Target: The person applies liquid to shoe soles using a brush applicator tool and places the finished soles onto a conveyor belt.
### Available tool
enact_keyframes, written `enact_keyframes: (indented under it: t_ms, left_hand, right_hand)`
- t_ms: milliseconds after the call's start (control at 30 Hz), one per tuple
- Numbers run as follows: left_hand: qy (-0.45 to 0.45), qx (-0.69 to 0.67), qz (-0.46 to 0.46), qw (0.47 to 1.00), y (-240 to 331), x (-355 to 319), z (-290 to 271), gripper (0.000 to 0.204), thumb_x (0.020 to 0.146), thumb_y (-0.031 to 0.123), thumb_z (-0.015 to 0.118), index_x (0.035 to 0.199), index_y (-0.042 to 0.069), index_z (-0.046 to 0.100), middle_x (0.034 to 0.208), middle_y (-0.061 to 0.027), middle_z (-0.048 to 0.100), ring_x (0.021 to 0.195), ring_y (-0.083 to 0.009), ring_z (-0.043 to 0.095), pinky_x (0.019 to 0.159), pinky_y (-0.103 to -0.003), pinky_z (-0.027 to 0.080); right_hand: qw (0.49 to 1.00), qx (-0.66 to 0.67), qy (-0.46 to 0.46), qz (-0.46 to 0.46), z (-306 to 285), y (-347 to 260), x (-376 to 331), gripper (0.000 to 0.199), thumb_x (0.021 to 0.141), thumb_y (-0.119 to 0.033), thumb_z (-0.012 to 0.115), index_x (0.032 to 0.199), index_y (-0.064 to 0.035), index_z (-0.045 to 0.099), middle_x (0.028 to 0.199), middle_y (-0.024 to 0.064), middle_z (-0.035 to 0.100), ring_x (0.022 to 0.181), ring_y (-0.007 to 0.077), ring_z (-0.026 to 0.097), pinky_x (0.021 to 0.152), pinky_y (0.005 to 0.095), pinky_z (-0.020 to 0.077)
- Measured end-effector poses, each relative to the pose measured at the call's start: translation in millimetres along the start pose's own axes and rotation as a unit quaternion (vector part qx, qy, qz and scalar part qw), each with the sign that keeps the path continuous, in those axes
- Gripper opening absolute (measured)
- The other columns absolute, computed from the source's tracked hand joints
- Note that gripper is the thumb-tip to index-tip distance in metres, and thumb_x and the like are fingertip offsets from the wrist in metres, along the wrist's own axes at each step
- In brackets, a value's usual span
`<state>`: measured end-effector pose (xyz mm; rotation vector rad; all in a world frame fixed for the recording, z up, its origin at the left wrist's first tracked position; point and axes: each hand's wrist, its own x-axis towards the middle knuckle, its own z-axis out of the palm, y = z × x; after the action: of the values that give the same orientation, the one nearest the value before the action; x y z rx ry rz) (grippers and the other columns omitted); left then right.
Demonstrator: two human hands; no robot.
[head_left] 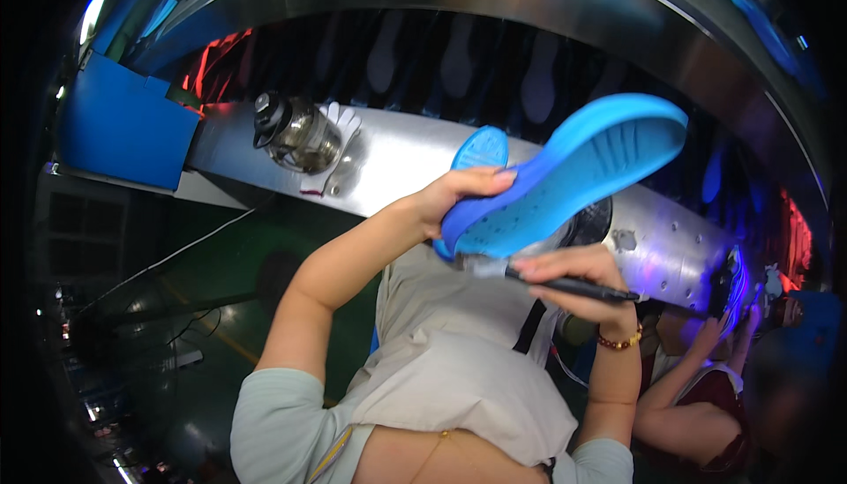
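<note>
My left hand (pixel 459 195) grips the heel end of a blue shoe insole (pixel 573 175), holding it up tilted, its dotted underside facing me. A second blue insole (pixel 482 149) pokes up behind my left hand; what holds it is hidden. My right hand (pixel 578 279) sits just below the insole and is shut on a thin black brush (pixel 565 285) whose pale bristle tip touches the insole's lower edge. A bead bracelet circles my right wrist.
A metal machine ledge (pixel 415 162) runs behind the insoles, with a glass jar with a black lid (pixel 296 135) and a white glove (pixel 340 122) on it. A blue panel (pixel 123 122) is at left. Another person (pixel 706 378) works at lower right.
</note>
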<state>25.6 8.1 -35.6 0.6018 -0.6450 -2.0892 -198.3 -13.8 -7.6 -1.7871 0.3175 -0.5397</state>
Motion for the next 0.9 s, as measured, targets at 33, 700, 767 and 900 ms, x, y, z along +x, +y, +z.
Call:
enact_keyframes:
  t_ms: [33, 700, 767, 900]
  left_hand:
    - [0.036, -0.001, -0.028, 0.999, 2.2, -0.2, -0.1, 0.053, 0.083, 0.03, 0.051, 0.122, -0.005, 0.04, 0.112, -0.0196, 0.053, 0.098, -0.0253, 0.056, 0.086, -0.034, 0.046]
    - [0.15, 0.114, -0.167, 0.968, 28.5, -25.6, -7.7, 0.056, 0.08, 0.038, 0.054, 0.114, -0.005, 0.05, 0.107, -0.019, 0.056, 0.092, -0.022, 0.057, 0.082, -0.031, 0.045]
    - [0.141, 0.104, -0.154, 0.973, 34.6, -26.1, -2.8, 0.055, 0.079, 0.037, 0.054, 0.115, -0.005, 0.05, 0.108, -0.0191, 0.056, 0.092, -0.0225, 0.057, 0.082, -0.032, 0.045]
    - [0.14, 0.082, -0.118, 0.98, 41.2, -39.5, -7.8, 0.052, 0.076, 0.03, 0.056, 0.114, -0.005, 0.05, 0.107, -0.0192, 0.056, 0.092, -0.0242, 0.057, 0.084, -0.033, 0.044]
  right_hand:
    - [0.999, 0.02, -0.045, 0.004, -7.0, -4.8, 1.1, 0.02, 0.067, 0.005, 0.067, 0.087, 0.0025, 0.064, 0.09, 0.0152, 0.065, 0.085, 0.0226, 0.064, 0.078, 0.0291, 0.0496]
    - [0.997, -0.059, -0.014, 0.037, -40.9, -7.6, -6.5, 0.018, 0.069, 0.004, 0.066, 0.086, 0.0, 0.064, 0.094, 0.0141, 0.064, 0.091, 0.0229, 0.062, 0.079, 0.0298, 0.0489]
    - [0.996, -0.051, 0.067, 0.027, -44.4, 8.3, -3.1, 0.02, 0.068, 0.004, 0.067, 0.087, -0.0008, 0.065, 0.095, 0.0141, 0.064, 0.093, 0.0222, 0.061, 0.081, 0.0308, 0.0481]
    - [0.995, -0.082, -0.034, 0.047, -41.1, 0.6, -13.6, 0.019, 0.069, 0.004, 0.066, 0.088, 0.0001, 0.064, 0.094, 0.0128, 0.064, 0.089, 0.0211, 0.062, 0.079, 0.0283, 0.0486]
